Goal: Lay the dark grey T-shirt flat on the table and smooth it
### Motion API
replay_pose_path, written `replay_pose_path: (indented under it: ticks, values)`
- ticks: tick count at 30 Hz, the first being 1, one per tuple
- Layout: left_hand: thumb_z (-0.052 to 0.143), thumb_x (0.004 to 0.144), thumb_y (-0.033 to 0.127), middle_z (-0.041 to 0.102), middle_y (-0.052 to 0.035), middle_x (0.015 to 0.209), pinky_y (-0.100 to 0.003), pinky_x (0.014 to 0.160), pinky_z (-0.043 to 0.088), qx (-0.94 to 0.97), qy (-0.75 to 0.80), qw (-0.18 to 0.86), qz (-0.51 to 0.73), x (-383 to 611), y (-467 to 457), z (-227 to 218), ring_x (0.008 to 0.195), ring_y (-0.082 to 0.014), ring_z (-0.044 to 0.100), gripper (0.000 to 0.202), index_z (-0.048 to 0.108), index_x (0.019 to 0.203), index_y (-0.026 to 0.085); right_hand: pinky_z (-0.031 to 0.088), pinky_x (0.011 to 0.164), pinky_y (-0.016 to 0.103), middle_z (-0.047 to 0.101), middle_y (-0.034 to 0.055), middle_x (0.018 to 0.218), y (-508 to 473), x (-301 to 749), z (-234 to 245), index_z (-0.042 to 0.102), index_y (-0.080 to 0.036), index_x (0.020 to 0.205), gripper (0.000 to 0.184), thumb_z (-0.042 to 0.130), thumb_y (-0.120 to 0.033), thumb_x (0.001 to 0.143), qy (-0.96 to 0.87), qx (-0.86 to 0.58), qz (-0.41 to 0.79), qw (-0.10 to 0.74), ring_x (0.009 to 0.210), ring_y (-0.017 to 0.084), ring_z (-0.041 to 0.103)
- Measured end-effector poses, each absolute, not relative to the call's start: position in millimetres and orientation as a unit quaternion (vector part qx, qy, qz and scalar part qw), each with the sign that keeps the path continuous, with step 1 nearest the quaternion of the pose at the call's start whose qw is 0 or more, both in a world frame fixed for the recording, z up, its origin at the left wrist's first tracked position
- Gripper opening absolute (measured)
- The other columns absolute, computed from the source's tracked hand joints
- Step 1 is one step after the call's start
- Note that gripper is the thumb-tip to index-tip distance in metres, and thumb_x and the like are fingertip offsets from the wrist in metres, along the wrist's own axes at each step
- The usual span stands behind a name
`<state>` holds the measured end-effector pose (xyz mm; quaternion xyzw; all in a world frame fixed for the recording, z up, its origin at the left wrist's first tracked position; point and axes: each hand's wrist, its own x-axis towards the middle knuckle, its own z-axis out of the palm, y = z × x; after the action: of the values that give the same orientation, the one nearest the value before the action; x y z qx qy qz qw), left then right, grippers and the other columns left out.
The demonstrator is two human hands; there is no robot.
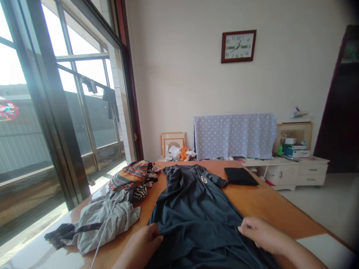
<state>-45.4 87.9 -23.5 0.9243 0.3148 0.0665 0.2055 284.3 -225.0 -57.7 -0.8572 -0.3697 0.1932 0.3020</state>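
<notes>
A dark slate-blue short-sleeved shirt (193,213) lies spread lengthwise on the orange wooden table (266,198), with its collar at the far end. My left hand (143,246) grips the shirt's near left edge between thumb and fingers. At the right edge, my right hand (260,235) has its fingers curled onto the fabric and pinching it. A grey garment (103,220) and a striped bundle of clothes (131,175) lie left of the shirt. A thin white cord (103,231) crosses the grey garment. The shirt's near end is partly hidden behind my hands.
A flat black folded item (240,176) lies right of the shirt. A tall window (81,93) runs along the left side. Beyond the table stand a white drawer cabinet (297,173), a polka-dot cloth (235,136) and picture frames (173,144).
</notes>
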Motion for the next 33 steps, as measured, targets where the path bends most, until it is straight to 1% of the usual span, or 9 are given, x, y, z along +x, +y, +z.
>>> replay_pose_path:
  ticks: [5,10,15,20,22,26,28,30,33]
  values:
    - [0.051,0.089,0.040,0.070,-0.0014,0.087,-0.025,0.065,0.039,0.930,0.284,0.189,0.138,8,128,2,0.082,-0.0179,0.063,0.022,0.065,0.089,0.023,0.033,0.048,0.020,0.056,-0.0007,0.066,-186,293,-42,0.065,-0.020,0.098,0.033,0.053,-0.049,0.089,-0.408,-0.820,0.246,0.319,0.059,0.013,0.053]
    - [0.053,0.087,0.037,0.067,-0.0057,0.101,-0.027,0.080,0.045,0.935,0.272,0.143,0.178,83,173,13,0.095,-0.0209,0.063,0.021,0.068,0.092,0.023,0.038,0.050,0.019,0.057,-0.0004,0.073,-144,313,-45,0.061,-0.019,0.115,0.036,0.056,-0.042,0.087,-0.431,-0.799,0.254,0.335,0.065,0.015,0.057]
    - [0.055,0.086,0.037,0.058,-0.0100,0.127,-0.034,0.092,0.046,0.929,0.291,0.144,0.176,157,208,6,0.110,-0.0249,0.061,0.027,0.070,0.105,0.026,0.035,0.051,0.019,0.059,0.0008,0.077,-115,331,-53,0.063,-0.020,0.114,0.035,0.059,-0.037,0.084,-0.426,-0.812,0.245,0.315,0.065,0.013,0.056]
    - [0.057,0.084,0.035,0.038,-0.0117,0.153,-0.040,0.102,0.044,0.922,0.312,0.159,0.162,215,232,-12,0.127,-0.0297,0.053,0.027,0.072,0.104,0.026,0.035,0.053,0.022,0.056,-0.0033,0.070,-99,335,-63,0.062,-0.023,0.114,0.034,0.061,-0.039,0.083,-0.428,-0.818,0.274,0.269,0.056,0.011,0.049]
    - [0.062,0.080,0.035,0.040,-0.0131,0.152,-0.039,0.102,0.044,0.919,0.320,0.170,0.154,232,240,-20,0.126,-0.0302,0.055,0.026,0.073,0.100,0.023,0.035,0.058,0.022,0.055,-0.0043,0.068,-96,335,-67,0.064,-0.025,0.109,0.031,0.065,-0.038,0.081,-0.436,-0.825,0.240,0.267,0.061,0.012,0.049]
    - [0.073,0.069,0.036,0.061,-0.0145,0.128,-0.032,0.098,0.048,0.901,0.349,0.194,0.170,247,256,-26,0.110,-0.0273,0.064,0.033,0.072,0.097,0.017,0.033,0.061,0.023,0.053,-0.0051,0.067,-95,338,-72,0.063,-0.026,0.105,0.026,0.065,-0.037,0.081,-0.438,-0.829,0.216,0.273,0.064,0.013,0.047]
    - [0.066,0.077,0.040,0.059,-0.0127,0.130,-0.028,0.104,0.044,0.878,0.376,0.194,0.224,241,268,-20,0.117,-0.0245,0.060,0.040,0.068,0.111,0.017,0.031,0.060,0.023,0.050,-0.0059,0.064,-96,340,-73,0.062,-0.025,0.105,0.025,0.063,-0.038,0.083,-0.436,-0.825,0.229,0.278,0.062,0.012,0.045]
    - [0.050,0.089,0.045,0.049,-0.0125,0.143,-0.028,0.112,0.035,0.837,0.421,0.183,0.296,224,284,-10,0.132,-0.0227,0.049,0.050,0.056,0.130,0.018,0.030,0.057,0.022,0.046,-0.0067,0.062,-96,341,-74,0.061,-0.025,0.105,0.026,0.062,-0.039,0.084,-0.434,-0.817,0.249,0.287,0.060,0.011,0.043]
    - [0.031,0.095,0.051,0.034,-0.0232,0.150,-0.043,0.114,0.036,0.751,0.525,0.171,0.361,183,308,2,0.138,-0.0328,0.041,0.062,0.043,0.139,0.009,0.026,0.050,0.021,0.039,-0.0078,0.060,-96,342,-73,0.059,-0.024,0.106,0.025,0.059,-0.039,0.086,-0.434,-0.802,0.276,0.304,0.056,0.010,0.039]
